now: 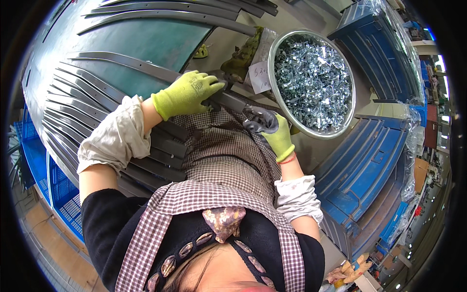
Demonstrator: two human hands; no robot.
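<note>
Nearest you, your checked apron (226, 170) lies beneath the work, perhaps to keep your clothes from rubbing on metal. Your left hand (189, 93), gloved in yellow-green, is closed over a dark strip (154, 71), which runs from the table out over your lap; that grip probably steadies it so the end stays within reach. Your right hand (270, 129) is at that end, fingers curled in narrowly (whether they pinch anything, I can't tell). More dark strips (92, 90) fan side by side across the green table (160, 41), likely so you can lift one at a time. Beyond your right hand, a round metal bowl (311, 130) holds small shiny clips (314, 82), seemingly placed for a short reach. Farther right stand blue crates (360, 170).
</note>
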